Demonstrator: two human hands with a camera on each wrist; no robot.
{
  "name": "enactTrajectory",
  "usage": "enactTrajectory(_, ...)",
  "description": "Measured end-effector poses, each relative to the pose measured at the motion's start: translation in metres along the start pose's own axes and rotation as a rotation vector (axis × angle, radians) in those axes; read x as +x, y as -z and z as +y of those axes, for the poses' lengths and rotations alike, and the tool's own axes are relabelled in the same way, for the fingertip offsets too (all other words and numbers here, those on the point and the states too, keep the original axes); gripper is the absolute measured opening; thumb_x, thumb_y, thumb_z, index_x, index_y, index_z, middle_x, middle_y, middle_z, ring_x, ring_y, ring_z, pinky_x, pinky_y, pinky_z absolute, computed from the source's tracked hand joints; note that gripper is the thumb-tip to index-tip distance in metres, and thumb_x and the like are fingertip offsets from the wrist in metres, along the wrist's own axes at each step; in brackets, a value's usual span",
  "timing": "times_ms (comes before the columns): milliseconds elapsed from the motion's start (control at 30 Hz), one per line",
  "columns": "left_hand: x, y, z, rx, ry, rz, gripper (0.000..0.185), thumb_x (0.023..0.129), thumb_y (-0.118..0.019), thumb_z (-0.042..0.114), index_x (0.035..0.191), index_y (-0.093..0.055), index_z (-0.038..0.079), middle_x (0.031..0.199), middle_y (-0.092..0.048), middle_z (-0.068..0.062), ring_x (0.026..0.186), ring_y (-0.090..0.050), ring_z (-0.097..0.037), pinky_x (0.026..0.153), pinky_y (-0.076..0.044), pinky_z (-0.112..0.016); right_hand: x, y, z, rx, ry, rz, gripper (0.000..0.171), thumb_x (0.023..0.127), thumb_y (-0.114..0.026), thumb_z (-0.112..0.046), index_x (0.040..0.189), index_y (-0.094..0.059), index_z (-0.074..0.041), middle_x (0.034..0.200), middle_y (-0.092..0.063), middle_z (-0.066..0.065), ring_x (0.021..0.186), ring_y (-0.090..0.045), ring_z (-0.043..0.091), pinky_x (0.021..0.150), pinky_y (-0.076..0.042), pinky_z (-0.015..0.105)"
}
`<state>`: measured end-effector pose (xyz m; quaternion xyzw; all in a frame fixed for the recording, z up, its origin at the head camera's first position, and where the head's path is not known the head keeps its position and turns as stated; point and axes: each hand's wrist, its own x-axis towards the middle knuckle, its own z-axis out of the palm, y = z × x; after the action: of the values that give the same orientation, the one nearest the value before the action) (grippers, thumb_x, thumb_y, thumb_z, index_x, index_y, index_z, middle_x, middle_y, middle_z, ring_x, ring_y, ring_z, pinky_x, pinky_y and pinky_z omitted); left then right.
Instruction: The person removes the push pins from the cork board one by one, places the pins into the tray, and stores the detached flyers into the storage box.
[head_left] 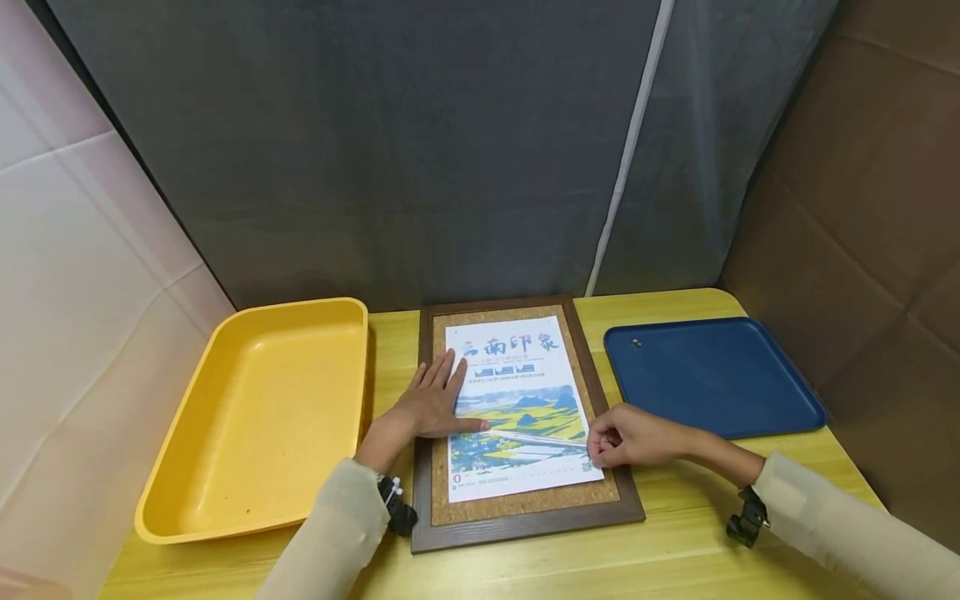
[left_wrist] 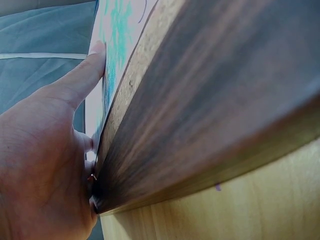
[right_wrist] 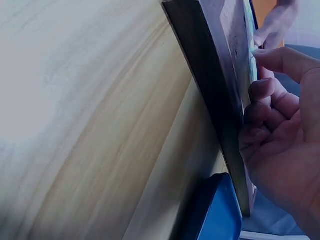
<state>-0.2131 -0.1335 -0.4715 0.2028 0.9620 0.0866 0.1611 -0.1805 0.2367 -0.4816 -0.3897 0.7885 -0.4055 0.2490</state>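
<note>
A printed poster (head_left: 525, 392) lies on a cork board in a dark wooden frame (head_left: 525, 521) at the table's middle. My left hand (head_left: 438, 396) lies flat on the poster's left half, fingers straight and spread, thumb pointing right. The left wrist view shows that hand (left_wrist: 45, 150) against the frame's edge (left_wrist: 210, 115). My right hand (head_left: 600, 446) has curled fingers and pinches something small at the poster's lower right corner; the thing itself is hidden. In the right wrist view the right hand (right_wrist: 280, 125) sits against the frame (right_wrist: 210, 90).
An empty yellow tub (head_left: 225, 525) stands left of the frame. A flat blue tray (head_left: 720, 375) lies to the right, with one small pin (head_left: 636, 342) near its far left corner. Grey curtain behind, brown wall on the right, wooden table (head_left: 690, 550) in front.
</note>
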Motion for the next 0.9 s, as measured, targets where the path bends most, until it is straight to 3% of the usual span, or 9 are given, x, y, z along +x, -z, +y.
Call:
enactTrajectory(267,0.0,0.0,-0.001,-0.002,-0.002,-0.003,0.117,0.091,-0.063,0.072,0.17,-0.011,0.004,0.177,0.0,-0.021,0.164,-0.001,-0.039,0.131,-0.001,-0.058,0.001,0.006,0.002,0.069,-0.007,0.015,0.009,0.096,-0.071,-0.001,0.092,-0.078,-0.006,0.077,-0.064,-0.009,0.067,-0.049,0.0,0.062,-0.043,0.017)
enactTrajectory(533,-0.001,0.001,0.0,-0.002,-0.006,-0.007,0.117,0.091,-0.063,0.071,0.17,-0.009,0.004,0.177,0.002,-0.021,0.164,0.0,-0.039,0.131,0.0,-0.058,0.002,0.011,0.005,0.084,0.012,0.075,0.01,0.099,-0.072,-0.006,0.09,-0.077,-0.008,0.079,-0.07,0.001,0.07,-0.053,0.002,0.063,-0.047,0.019)
enactTrajectory(900,0.0,0.0,-0.001,0.007,-0.003,-0.003,0.117,0.091,-0.062,0.072,0.17,-0.01,0.004,0.177,0.001,-0.021,0.164,-0.001,-0.039,0.131,-0.001,-0.058,0.005,0.022,0.002,0.123,-0.046,0.164,0.009,0.101,-0.07,-0.006,0.094,-0.075,-0.004,0.086,-0.072,0.021,0.07,-0.057,0.006,0.064,-0.049,0.021)
